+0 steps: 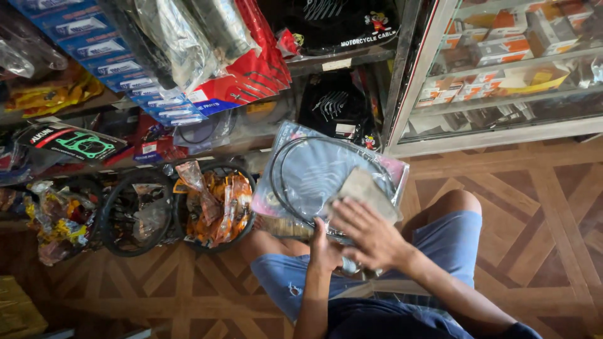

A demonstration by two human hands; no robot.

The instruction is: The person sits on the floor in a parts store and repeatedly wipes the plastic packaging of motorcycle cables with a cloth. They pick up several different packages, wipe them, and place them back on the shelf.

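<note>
On the far left we've got tyres (132,213) stuffed w/ orange packets (217,207) standing on the wood floor (540,207) under the shelves. Our left hand (323,248) grips the bottom edge of a clear plastic bag of coiled black cable (314,172), fingers closed on it, held over our knees. Our right hand (370,235) lies flat on the bag's front, fingers spread on a grey cloth (364,188), not clamped.

Counted: two hands (370,235) in view. One clear packet (314,169) holding one coiled black cable (295,188). One grey cloth (364,188). Three tyres (135,213) standing on the floor, each stuffed with bagged parts. One glass cabinet (502,75), three shelves of boxes visible. Hanging packets on rack too crowded to count.
</note>
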